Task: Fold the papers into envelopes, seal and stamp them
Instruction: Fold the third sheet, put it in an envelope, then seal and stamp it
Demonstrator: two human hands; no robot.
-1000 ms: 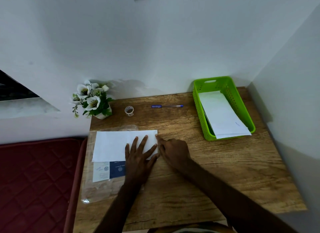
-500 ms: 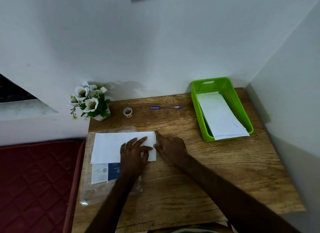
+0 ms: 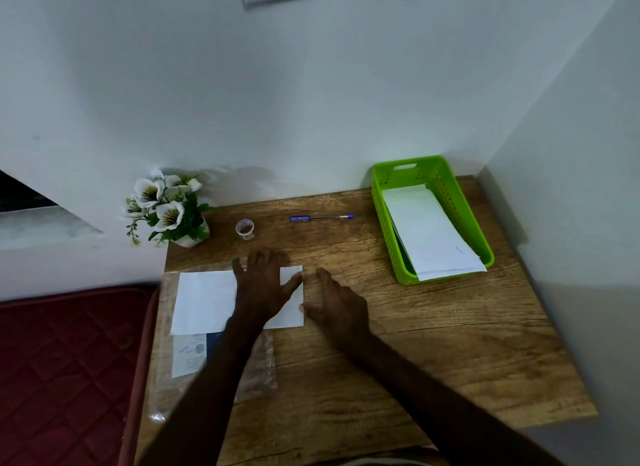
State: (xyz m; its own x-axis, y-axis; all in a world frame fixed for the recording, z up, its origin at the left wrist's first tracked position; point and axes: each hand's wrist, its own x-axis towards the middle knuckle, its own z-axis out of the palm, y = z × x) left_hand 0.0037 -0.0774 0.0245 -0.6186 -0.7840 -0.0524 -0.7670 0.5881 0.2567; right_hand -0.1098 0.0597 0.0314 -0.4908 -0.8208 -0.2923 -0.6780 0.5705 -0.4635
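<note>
I see my left hand (image 3: 261,287) spread flat on the folded paper (image 3: 207,297), fingers now reaching past its far edge, further up than before. My right hand (image 3: 337,308) touches its right edge, fingers loose. The paper lies lengthwise left-to-right on the desk (image 3: 398,344), over a plastic sleeve (image 3: 256,368).
</note>
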